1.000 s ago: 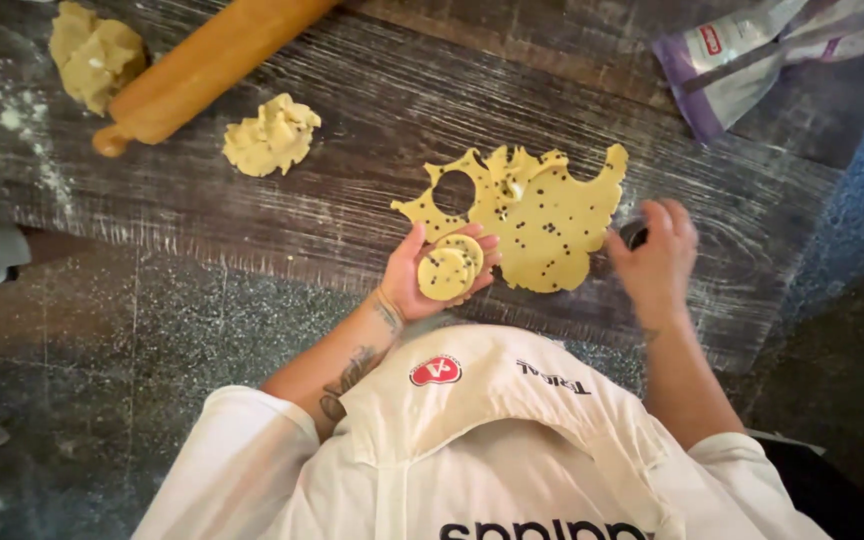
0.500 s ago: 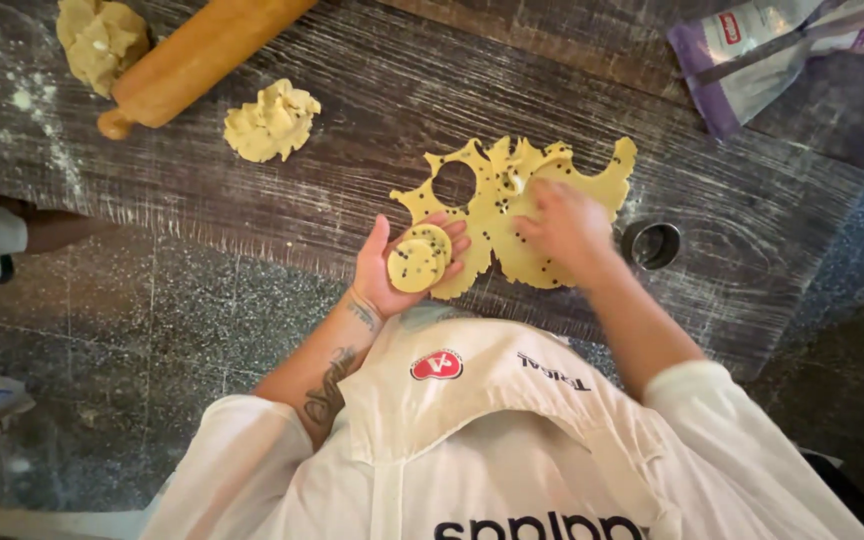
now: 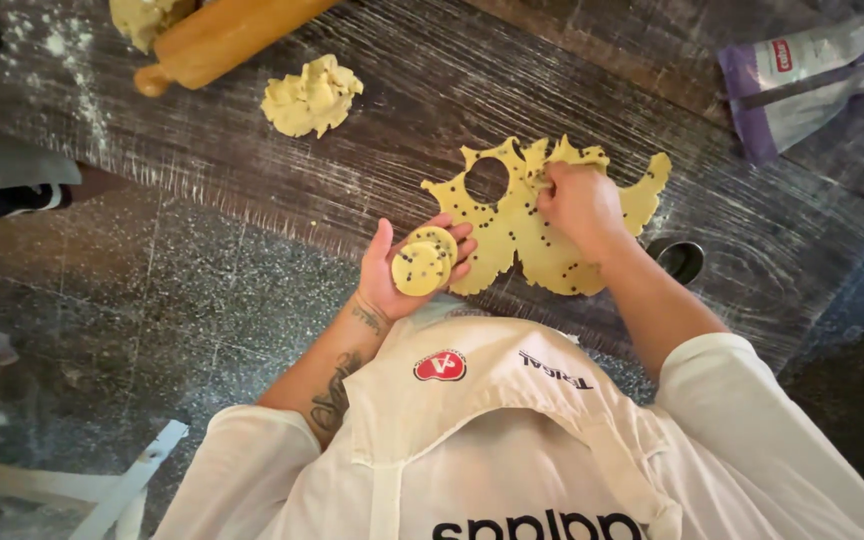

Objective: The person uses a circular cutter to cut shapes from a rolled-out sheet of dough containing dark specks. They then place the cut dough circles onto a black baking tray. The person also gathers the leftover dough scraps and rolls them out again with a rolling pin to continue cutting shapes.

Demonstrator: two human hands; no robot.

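My left hand [image 3: 407, 270] is held palm up at the table's near edge, with two round speckled dough discs [image 3: 424, 262] stacked in it. Beside it on the dark wooden table [image 3: 402, 90] lies a rolled-out yellow dough sheet [image 3: 512, 225] with dark specks and a round hole cut in it. My right hand [image 3: 580, 205] rests on top of that sheet, fingers curled and pinching the dough near its far edge. A round metal cutter [image 3: 680, 258] lies on the table just right of my right wrist.
A wooden rolling pin [image 3: 222, 35] lies at the far left, with a dough lump [image 3: 147, 15] behind it and a crumpled dough scrap [image 3: 310, 95] beside it. A purple and white bag [image 3: 812, 80] sits at the far right. Flour dusts the far-left tabletop.
My right hand left the cutter at the right and came onto the dough sheet, fingers closing on it. My left hand kept the discs and barely moved.
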